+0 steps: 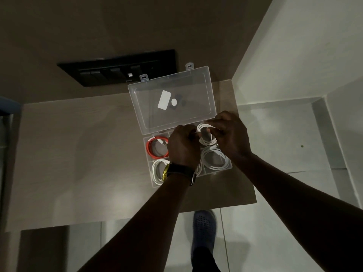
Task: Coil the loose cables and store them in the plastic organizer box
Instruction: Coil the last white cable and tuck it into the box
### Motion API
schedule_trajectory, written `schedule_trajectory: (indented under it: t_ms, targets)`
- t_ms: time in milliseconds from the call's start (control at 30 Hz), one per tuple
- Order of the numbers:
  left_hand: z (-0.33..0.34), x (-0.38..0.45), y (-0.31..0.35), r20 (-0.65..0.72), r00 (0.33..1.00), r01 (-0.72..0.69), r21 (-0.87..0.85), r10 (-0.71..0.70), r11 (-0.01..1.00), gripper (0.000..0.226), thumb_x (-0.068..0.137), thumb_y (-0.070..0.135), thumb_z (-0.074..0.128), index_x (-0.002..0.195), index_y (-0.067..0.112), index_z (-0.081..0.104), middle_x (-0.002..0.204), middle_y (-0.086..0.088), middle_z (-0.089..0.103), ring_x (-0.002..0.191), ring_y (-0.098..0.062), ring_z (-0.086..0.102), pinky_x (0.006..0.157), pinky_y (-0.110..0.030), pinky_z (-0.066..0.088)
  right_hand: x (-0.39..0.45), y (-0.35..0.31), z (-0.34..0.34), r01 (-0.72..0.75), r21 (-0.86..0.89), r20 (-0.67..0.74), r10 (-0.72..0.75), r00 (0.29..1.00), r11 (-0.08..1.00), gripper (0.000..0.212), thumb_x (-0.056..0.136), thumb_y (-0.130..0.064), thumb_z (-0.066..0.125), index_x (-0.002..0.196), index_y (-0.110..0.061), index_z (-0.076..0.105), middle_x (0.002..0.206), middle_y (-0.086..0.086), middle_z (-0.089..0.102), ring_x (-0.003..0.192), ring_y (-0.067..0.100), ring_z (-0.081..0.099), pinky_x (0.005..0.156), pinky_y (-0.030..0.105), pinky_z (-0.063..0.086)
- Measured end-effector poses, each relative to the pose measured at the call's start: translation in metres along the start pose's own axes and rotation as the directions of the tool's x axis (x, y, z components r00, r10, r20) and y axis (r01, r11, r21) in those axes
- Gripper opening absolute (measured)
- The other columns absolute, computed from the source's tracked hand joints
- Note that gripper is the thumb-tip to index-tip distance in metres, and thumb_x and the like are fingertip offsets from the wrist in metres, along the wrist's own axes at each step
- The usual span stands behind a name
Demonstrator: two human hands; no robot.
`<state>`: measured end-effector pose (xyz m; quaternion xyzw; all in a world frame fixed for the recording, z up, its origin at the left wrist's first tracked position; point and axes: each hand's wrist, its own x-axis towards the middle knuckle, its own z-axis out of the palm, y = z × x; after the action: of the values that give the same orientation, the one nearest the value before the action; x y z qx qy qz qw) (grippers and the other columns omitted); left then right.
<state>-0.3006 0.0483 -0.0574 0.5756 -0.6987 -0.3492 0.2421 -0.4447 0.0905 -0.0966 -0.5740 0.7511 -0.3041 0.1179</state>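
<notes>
A clear plastic organizer box (149, 174) lies on the table with its lid (198, 83) swung open toward the wall. A coiled red cable (152, 154) fills the back-left compartment. Two coiled white cables rest in the front compartments, one at the left (156, 171) and one at the right (218, 162). Both hands hover over the back-right compartment, gripping another white cable coil (206, 139) between them. My left hand (182, 148), with a watch on its wrist, pinches the coil's left side. My right hand (229, 134) holds its right side.
The box sits near the right end of a beige table (88, 154). A black switch panel (117, 68) is on the wall behind. White stickers (164, 100) show on the lid. A foot in a blue shoe (204, 228) stands on the tiled floor below the table's edge.
</notes>
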Motion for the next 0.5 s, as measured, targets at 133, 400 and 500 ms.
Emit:
schedule_trajectory:
  t_ms: [133, 400, 500]
  targets:
    - [0.002, -0.003, 0.001, 0.022, 0.999, 0.032, -0.013, -0.031, 0.999, 0.012, 0.089, 0.010, 0.062, 0.091, 0.008, 0.074, 0.094, -0.011, 0.072, 0.087, -0.025, 0.064, 0.075, -0.026, 0.044, -0.003, -0.003, 0.003, -0.052, 0.062, -0.037, 0.055, 0.998, 0.997, 0.022, 0.082, -0.012, 0.073, 0.103, -0.019, 0.078, 0.087, 0.001, 0.062, 0.082, 0.007, 0.054, 0.069, 0.003, 0.033]
    - [0.008, 0.004, 0.003, 0.114, 0.938, 0.344, -0.220, -0.326, 0.913, 0.009, 0.085, 0.019, 0.069, 0.089, 0.019, 0.078, 0.086, -0.006, 0.077, 0.082, -0.023, 0.071, 0.081, -0.041, 0.057, -0.013, 0.008, 0.016, -0.005, 0.077, -0.026, 0.007, 1.000, 0.997, 0.032, 0.097, -0.024, 0.055, 0.126, -0.015, 0.066, 0.105, 0.003, 0.054, 0.097, 0.024, 0.059, 0.083, 0.035, 0.051]
    - [0.008, 0.006, 0.004, 0.141, 0.927, 0.373, -0.251, -0.347, 0.893, 0.009, 0.085, 0.016, 0.069, 0.084, 0.020, 0.077, 0.081, -0.007, 0.077, 0.077, -0.024, 0.072, 0.078, -0.041, 0.059, -0.013, 0.009, 0.020, -0.008, 0.108, -0.045, 0.013, 0.999, 0.994, 0.033, 0.099, -0.027, 0.052, 0.128, -0.017, 0.064, 0.106, 0.000, 0.050, 0.097, 0.025, 0.058, 0.081, 0.044, 0.052]
